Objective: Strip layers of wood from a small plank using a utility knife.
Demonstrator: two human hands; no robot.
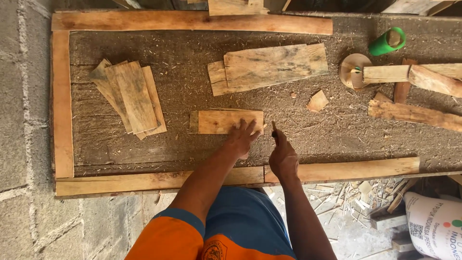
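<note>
A small rectangular wooden board (221, 121) lies flat in the middle of the sawdust-covered workbench (183, 62). My left hand (242, 139) rests on the board's right end, fingers spread and pressing down. Just to the right of that end is my right hand (283, 156), closed around a thin dark tool (275, 128), perhaps a pencil, whose tip points up beside the board's edge.
A fan of thin wood slats (130, 96) lies at the left, two larger overlapping boards (269, 67) at the back centre. A green cylinder (387, 42), a round wooden disc (353, 70) and rough planks (414, 111) are at the right. A white sack (433, 226) sits on the floor.
</note>
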